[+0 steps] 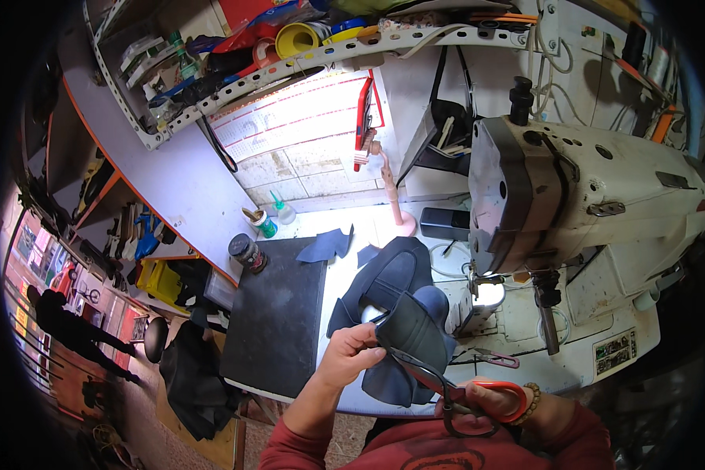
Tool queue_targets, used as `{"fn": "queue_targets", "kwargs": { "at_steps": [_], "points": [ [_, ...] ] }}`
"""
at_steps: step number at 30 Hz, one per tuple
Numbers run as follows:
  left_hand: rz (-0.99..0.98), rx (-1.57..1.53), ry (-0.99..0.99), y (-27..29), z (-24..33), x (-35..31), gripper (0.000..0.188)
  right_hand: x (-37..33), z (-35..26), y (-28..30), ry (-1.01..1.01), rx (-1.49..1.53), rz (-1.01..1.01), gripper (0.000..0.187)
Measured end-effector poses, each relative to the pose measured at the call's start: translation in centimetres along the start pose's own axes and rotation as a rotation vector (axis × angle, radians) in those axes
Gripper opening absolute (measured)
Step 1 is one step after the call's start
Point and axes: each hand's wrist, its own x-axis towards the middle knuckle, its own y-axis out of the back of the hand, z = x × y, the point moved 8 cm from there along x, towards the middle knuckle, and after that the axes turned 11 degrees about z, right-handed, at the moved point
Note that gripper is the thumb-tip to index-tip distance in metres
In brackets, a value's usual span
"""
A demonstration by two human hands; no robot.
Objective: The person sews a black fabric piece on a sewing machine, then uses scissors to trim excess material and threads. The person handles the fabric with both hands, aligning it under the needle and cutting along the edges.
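Note:
My left hand (351, 356) pinches the upper edge of a dark navy stitched piece (411, 333), which looks like leather and stands up from the table's front part. My right hand (486, 398) is closed around scissors (518, 395) with red-orange and dark handle loops. The blades point left along the near side of the stitched piece; whether they touch it I cannot tell. Behind it lies a larger curved dark piece (395, 266) of similar material. Two small dark scraps, including a pointed one (327, 245), lie farther back.
A large sewing machine (556, 188) stands on the right. On the left are a black cutting mat (278, 313) and a dark jar (247, 252). Behind stand a green-tipped bottle (285, 211) and a pink lamp stand (395, 204). A perforated metal shelf (321, 63) hangs above.

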Motion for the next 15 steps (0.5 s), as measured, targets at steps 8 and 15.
{"fn": "queue_targets", "kwargs": {
  "at_steps": [8,15],
  "points": [
    [0.279,-0.175,-0.072,-0.7,-1.0,-0.5,0.021,0.6,0.0,0.0,0.05,-0.019,0.007,0.059],
    [0.333,-0.267,-0.151,-1.8,-1.4,-0.8,0.02,0.7,1.1,0.1,0.0,0.111,-0.01,0.067]
  ]
}}
